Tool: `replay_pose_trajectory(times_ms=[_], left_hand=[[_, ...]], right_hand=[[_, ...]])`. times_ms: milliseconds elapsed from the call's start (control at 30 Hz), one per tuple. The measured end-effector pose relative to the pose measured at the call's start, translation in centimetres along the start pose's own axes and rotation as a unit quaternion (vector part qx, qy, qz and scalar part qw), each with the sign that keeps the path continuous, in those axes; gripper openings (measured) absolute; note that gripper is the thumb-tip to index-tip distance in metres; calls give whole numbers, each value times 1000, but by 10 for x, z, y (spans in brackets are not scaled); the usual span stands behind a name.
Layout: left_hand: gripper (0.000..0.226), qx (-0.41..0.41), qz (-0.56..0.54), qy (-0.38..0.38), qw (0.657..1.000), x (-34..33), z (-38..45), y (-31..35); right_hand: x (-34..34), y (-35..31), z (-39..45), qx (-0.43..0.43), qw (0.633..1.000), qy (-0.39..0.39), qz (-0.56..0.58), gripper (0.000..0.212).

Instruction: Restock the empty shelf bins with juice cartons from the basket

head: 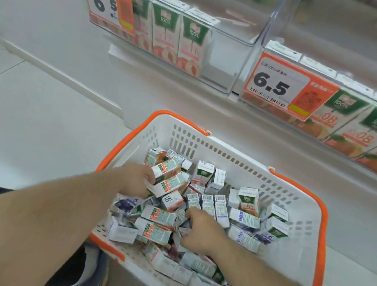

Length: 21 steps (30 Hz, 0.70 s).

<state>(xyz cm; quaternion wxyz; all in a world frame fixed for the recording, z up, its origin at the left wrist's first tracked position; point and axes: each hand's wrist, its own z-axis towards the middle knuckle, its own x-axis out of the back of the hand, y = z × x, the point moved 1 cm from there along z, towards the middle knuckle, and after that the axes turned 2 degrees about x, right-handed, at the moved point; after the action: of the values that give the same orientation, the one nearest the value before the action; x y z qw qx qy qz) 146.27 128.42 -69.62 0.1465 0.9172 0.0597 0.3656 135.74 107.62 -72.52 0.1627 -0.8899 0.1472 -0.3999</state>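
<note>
Reaching into the basket [306, 214]: left hand [136, 180] gripping stacked orange cartons [168, 177] beyond its fingers; right hand [200, 233] curled knuckles-up among loose cartons, grip hidden.

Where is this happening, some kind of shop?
Most likely a grocery store aisle: price tags reading 6.5 hang on clear shelf bins of juice cartons, and a shopping basket holds more stock.

Plastic basket, printed cartons, clear bins

Basket [230, 155] matt white perforated plastic, orange rim; juice cartons [159, 216] glossy printed card; shelf bins [229, 36] clear glossy plastic.
</note>
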Motion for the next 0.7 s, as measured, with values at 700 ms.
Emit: replay_pose_trajectory(times_ms=[700], left_hand=[[23,19,-452,-16,892,49,-48,99]], right_hand=[[99,23,-50,-84,918,110,372,27]])
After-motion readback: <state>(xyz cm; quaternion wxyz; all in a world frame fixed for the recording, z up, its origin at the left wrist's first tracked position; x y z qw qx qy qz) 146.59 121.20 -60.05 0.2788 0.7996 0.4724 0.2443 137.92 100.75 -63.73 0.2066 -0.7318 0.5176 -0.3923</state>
